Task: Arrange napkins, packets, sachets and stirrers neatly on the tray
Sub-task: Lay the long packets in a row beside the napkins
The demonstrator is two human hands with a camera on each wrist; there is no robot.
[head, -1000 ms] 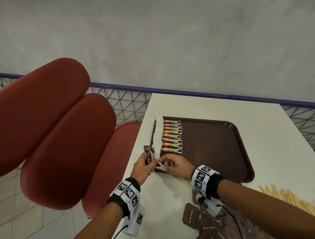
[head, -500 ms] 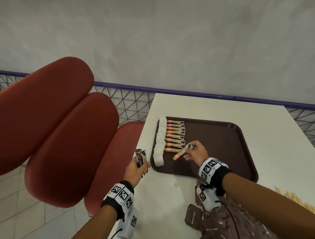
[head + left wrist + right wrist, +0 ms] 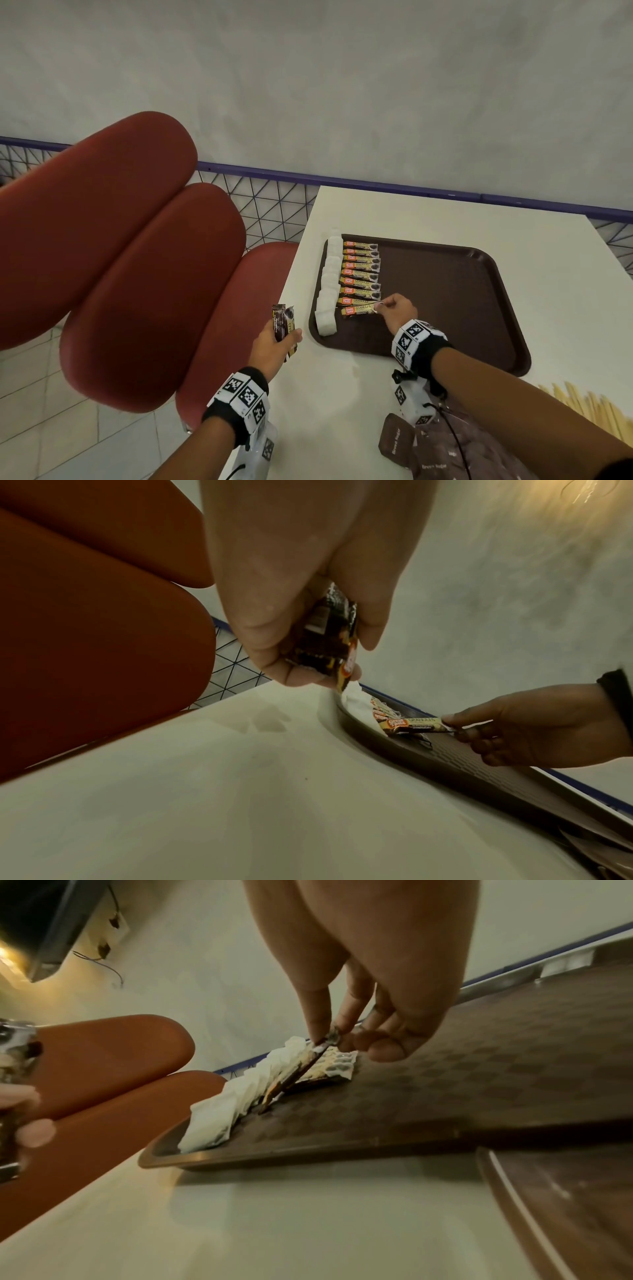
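A brown tray lies on the white table. Along its left edge runs a column of white napkins, with a column of several gold coffee sachets beside it. My right hand pinches the right end of one more sachet at the near end of that column, its left end down on the tray. My left hand grips a small bunch of coffee sachets over the table's left edge, upright, apart from the tray.
Brown sugar packets lie on the table near my right forearm. Wooden stirrers are piled at the right edge. Red seat cushions stand left of the table, with a wire railing behind.
My right hand took a sachet from the left hand, carried it over the tray and brought it down level at the column's near end. The left hand drew back left.
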